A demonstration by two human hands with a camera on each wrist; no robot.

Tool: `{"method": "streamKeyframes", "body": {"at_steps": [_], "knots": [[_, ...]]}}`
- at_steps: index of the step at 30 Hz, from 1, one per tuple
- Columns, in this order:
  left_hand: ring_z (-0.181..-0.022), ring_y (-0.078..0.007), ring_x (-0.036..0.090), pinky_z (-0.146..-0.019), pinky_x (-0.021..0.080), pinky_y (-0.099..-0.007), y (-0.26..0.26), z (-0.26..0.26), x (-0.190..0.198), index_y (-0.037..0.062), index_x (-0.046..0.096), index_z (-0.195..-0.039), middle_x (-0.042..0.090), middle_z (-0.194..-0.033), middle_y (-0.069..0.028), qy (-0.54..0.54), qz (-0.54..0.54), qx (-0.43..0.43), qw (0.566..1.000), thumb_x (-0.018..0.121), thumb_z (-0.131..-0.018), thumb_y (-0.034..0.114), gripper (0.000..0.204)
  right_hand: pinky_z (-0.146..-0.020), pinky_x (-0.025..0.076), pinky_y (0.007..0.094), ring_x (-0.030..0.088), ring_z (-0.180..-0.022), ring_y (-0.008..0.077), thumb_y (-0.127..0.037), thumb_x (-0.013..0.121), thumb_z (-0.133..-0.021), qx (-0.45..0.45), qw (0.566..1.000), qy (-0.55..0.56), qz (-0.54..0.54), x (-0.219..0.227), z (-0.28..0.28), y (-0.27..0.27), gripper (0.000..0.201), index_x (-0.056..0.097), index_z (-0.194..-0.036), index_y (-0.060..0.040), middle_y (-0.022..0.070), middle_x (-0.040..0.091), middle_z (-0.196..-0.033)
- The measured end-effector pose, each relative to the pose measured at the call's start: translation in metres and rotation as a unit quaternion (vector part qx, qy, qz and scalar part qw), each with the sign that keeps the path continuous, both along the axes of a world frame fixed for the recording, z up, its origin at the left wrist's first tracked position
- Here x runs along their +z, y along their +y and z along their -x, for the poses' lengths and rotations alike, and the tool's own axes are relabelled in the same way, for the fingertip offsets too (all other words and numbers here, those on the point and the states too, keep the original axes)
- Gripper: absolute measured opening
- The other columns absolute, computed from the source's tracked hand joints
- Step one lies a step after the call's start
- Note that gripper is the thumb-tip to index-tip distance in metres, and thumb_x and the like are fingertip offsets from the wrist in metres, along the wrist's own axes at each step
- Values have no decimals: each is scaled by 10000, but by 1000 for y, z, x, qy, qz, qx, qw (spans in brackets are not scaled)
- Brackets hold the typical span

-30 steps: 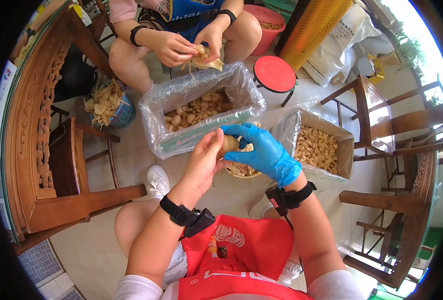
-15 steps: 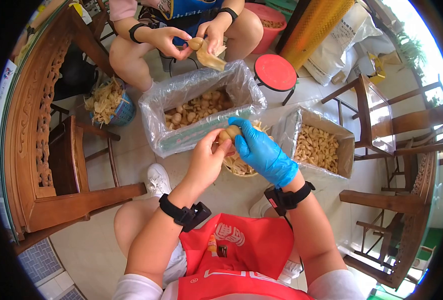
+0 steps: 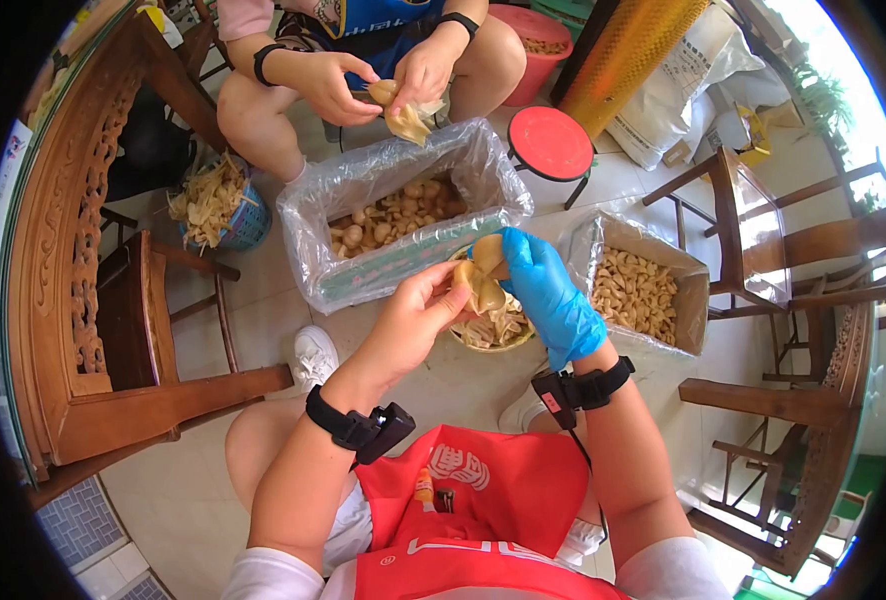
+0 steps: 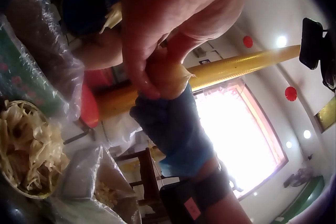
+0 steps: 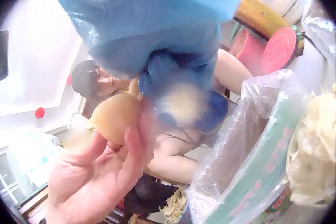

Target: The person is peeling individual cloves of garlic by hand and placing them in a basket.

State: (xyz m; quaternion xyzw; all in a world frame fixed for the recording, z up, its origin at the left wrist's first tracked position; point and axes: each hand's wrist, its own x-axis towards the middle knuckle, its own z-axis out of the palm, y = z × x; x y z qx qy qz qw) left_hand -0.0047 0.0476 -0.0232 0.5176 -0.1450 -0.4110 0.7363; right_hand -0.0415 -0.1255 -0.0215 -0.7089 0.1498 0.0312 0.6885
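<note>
Head view: my bare left hand (image 3: 418, 320) and my blue-gloved right hand (image 3: 548, 290) meet over a shallow basket of husk scraps (image 3: 491, 330), both gripping one tan bulb (image 3: 483, 272) w/ papery husk hanging loose from it. Left thumb & fingertips pinch the husk at the bulb's left side; right fingers curl round its right side. Bulb sits mid-scene, just above the basket, between two lined boxes. Left wrist view: my fingers (image 4: 142, 71) wrap the bulb (image 4: 168, 74) from above, glove (image 4: 173, 124) pressed against it from below. Right wrist view: gloved fingertips (image 5: 178, 98) close on the bulb (image 5: 115, 116), bare hand (image 5: 100, 176) cupped under it.

Far side, a plastic-lined box of peeled bulbs (image 3: 398, 215); at right, a second lined box of pale pieces (image 3: 635, 292). Opposite me sits another person, hands (image 3: 378, 80) working a bulb over the far box. Blue basket of husks (image 3: 218, 205) far left; red stool (image 3: 550, 147) far right; wooden chairs (image 3: 163, 340) either side.
</note>
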Motion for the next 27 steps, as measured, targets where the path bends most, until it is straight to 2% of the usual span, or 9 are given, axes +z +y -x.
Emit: {"method": "streamKeyframes", "body": {"at_steps": [2,4,8,10,14,16,23,26,27], "knots": [[-1070,-160,536,-958,432,-319,-1,-1,4,-20,409,-1288,523,-1205,-75,5,2,1,1000,461,-959,197,396,-673,464,300,589,-768,179,-311,341,-927,-23,999,5,-38,8,-2,5,392,567,-1038,-10,84,629,-902],[-1081,-168,534,-963,431,-324,-3,-2,8,-21,403,-1290,521,-1208,-78,12,3,3,1000,457,-961,202,401,-608,445,271,573,-738,145,-332,339,-926,-100,985,99,-103,20,-4,11,404,573,-1043,-23,63,619,-900],[-1081,-177,539,-963,434,-330,-9,-1,7,-25,407,-1285,518,-1212,-81,21,11,24,999,449,-964,192,390,-555,414,255,555,-697,126,-348,326,-925,-109,979,123,-124,6,-6,8,411,573,-1047,-43,55,615,-884],[-1076,-177,542,-962,435,-329,-12,-1,6,-24,408,-1284,517,-1213,-82,20,18,34,999,445,-965,185,384,-543,404,256,543,-669,127,-371,325,-924,-160,970,137,-123,4,-6,10,413,570,-1043,-60,44,613,-877],[-1081,-173,535,-965,437,-325,-17,-1,13,-27,412,-1280,519,-1202,-82,25,18,41,999,440,-965,167,370,-646,479,257,601,-814,150,-383,366,-937,-175,961,131,-169,3,-5,10,384,545,-1095,-82,50,611,-974],[-1080,-172,534,-966,438,-324,-19,-1,14,-28,413,-1278,519,-1199,-82,24,10,43,999,441,-964,161,367,-579,430,261,561,-696,136,-383,323,-924,-232,944,118,-204,5,-6,14,402,558,-1051,-82,36,615,-890],[-1081,-163,527,-958,444,-319,-29,3,9,-21,419,-1275,519,-1194,-79,19,18,46,999,443,-961,144,355,-645,450,271,584,-755,145,-359,331,-925,-261,913,93,-300,6,-4,12,381,564,-1065,-92,47,616,-890],[-1089,-163,521,-955,446,-320,-32,6,9,-29,422,-1265,518,-1192,-86,18,15,43,999,442,-961,145,351,-601,423,261,535,-669,134,-354,330,-924,-292,908,85,-288,4,-4,5,372,575,-1035,-96,31,580,-814],[-1092,-164,519,-953,448,-320,-34,7,9,-34,425,-1258,518,-1191,-91,19,16,44,999,442,-961,146,348,-580,419,246,477,-616,110,-342,347,-935,-289,908,63,-296,-1,-3,-1,377,560,-1058,-56,4,497,-719]]}}
